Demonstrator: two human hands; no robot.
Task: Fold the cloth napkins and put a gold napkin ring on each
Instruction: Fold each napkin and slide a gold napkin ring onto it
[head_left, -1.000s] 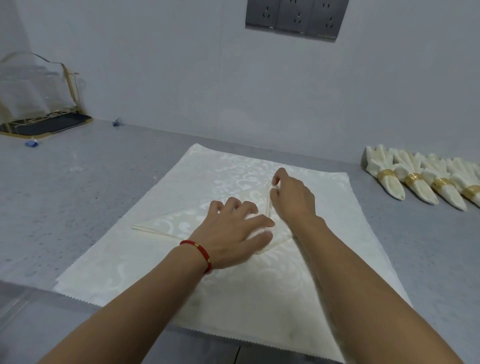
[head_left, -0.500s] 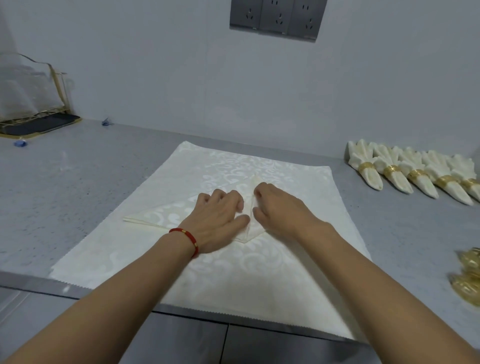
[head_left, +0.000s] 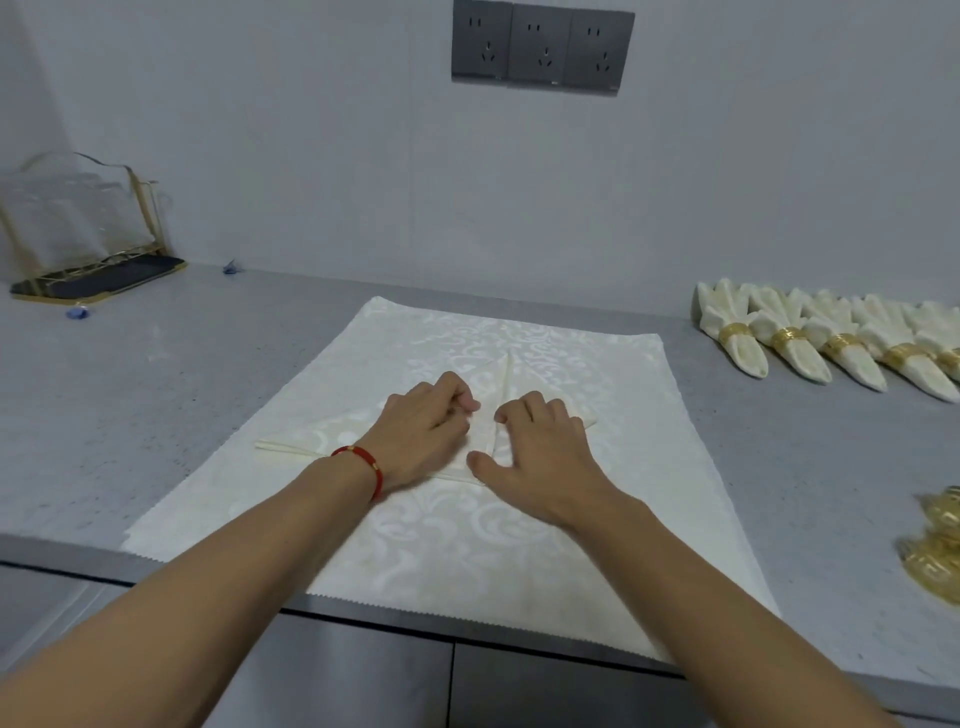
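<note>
A grey speckled counter (head_left: 156, 374) runs along a pale wall, and a large cream damask cloth (head_left: 519, 545) lies spread flat on it, its near edge hanging just over the counter's front. On top of that cloth, about its middle, lies a partly folded cream napkin (head_left: 322, 434), a flat pointed shape whose left tip reaches out past the left wrist. The left hand (head_left: 421, 439), with a red cord bracelet (head_left: 363, 465) at the wrist, rests on the napkin with its fingers curled in and the fingertips pinching a fold of fabric. The right hand (head_left: 540, 452) lies just beside it on the napkin's right part, fingers bent and spread, thumb out toward the near side, pressing the cloth down rather than gripping it. At the far right, against the wall, a row of finished napkins (head_left: 800, 338) lies side by side, each banded by a gold ring. At the near right edge sits a small heap of loose gold napkin rings (head_left: 937, 551), blurred. Far left stands a gold wire rack (head_left: 78, 249) on a dark tray. A triple grey wall socket (head_left: 543, 49) is mounted above.
</note>
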